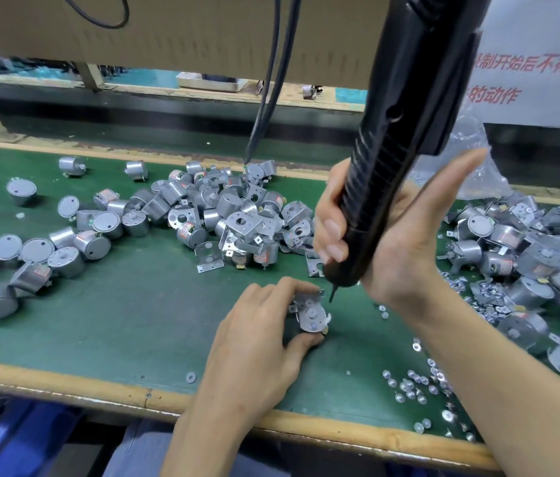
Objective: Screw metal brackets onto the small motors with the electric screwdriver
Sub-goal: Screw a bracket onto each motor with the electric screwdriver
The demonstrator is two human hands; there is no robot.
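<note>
My left hand (pixel 258 342) grips a small round silver motor (pixel 311 313) with a metal bracket laid on top, holding it on the green mat near the front edge. My right hand (pixel 375 235) is wrapped round the black electric screwdriver (pixel 395 139), which hangs tilted from above. Its bit (pixel 333 293) points down at the bracket's upper right corner, just touching or a hair above it. A screw head shows on the bracket's lower part.
A heap of motors and brackets (pixel 230 215) lies mid-table, loose motors (pixel 34 251) at the left, and another pile (pixel 526 256) at the right. Several screws (pixel 416 385) are scattered at the front right. Cables (pixel 271 80) hang behind; the wooden table edge (pixel 99 383) runs along the front.
</note>
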